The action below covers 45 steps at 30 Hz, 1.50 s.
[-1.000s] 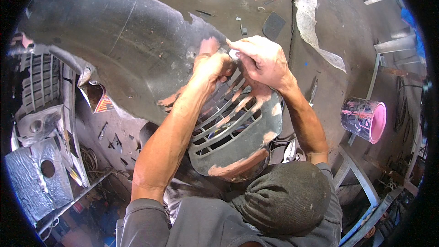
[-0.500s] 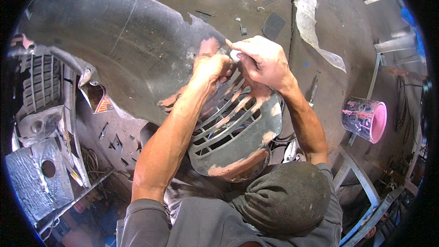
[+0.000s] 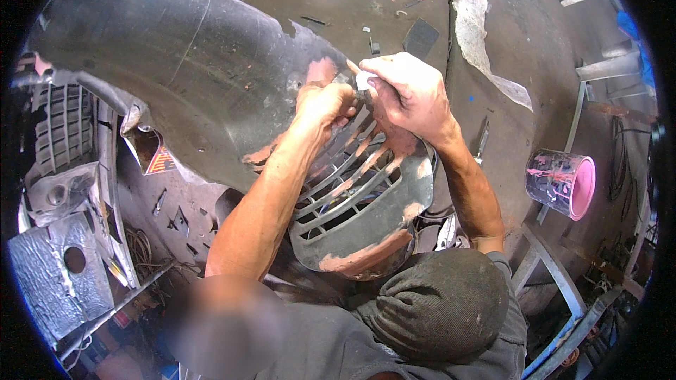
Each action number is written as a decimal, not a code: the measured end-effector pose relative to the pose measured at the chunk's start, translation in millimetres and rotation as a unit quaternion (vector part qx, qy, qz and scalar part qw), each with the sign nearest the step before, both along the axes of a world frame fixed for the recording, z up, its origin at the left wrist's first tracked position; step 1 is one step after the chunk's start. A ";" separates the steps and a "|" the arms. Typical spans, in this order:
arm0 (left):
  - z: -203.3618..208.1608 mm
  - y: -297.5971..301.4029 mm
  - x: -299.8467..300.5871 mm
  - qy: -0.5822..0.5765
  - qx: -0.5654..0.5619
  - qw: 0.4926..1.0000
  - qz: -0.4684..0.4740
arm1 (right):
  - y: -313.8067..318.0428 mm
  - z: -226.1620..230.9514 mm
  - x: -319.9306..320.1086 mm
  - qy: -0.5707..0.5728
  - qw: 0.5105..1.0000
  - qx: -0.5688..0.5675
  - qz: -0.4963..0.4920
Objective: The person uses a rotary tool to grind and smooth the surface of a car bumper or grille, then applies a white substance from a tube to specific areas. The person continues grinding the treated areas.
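A large dark car bumper (image 3: 232, 49) slants from the far left to the middle, with a slatted grille section (image 3: 345, 200) at its near right end. Patches of pinkish-brown filler (image 3: 370, 253) cover parts of it. My left hand (image 3: 326, 107) is closed at the upper ends of the slats, fingers curled onto the bumper; their undersides are hidden. Close beside it, my right hand (image 3: 410, 95) pinches a small white piece (image 3: 364, 80) between thumb and fingers, against the filler-coated part. The exact kind of that piece cannot be made out.
A pink-smeared can (image 3: 561, 184) lies at the right by a metal frame (image 3: 556, 274). A pale torn strip (image 3: 470, 21) and a dark flat pad (image 3: 422, 39) lie on the floor beyond. Foil-like sheeting (image 3: 60, 267) and another slatted part (image 3: 65, 130) stand at left.
The right hand's fingers and the white piece have shifted slightly; more of the white shows. The left hand and the bumper have hardly moved.
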<state>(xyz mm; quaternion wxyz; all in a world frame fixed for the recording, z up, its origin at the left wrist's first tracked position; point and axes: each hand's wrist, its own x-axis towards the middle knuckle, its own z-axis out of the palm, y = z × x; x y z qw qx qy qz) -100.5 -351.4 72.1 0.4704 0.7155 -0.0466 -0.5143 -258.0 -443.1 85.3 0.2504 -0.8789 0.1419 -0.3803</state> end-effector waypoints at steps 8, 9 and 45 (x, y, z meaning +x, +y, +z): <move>2.0 -1.0 -3.2 -0.006 0.006 1.000 0.000 | -0.8 -8.7 0.2 0.024 1.000 0.004 0.007; 3.5 -0.8 -3.6 -0.005 0.002 1.000 0.002 | -0.7 -7.6 0.2 0.014 1.000 0.006 0.004; -8.4 6.3 8.8 0.037 0.011 0.999 -0.037 | 95.7 -173.0 -325.7 0.248 0.796 0.063 -0.549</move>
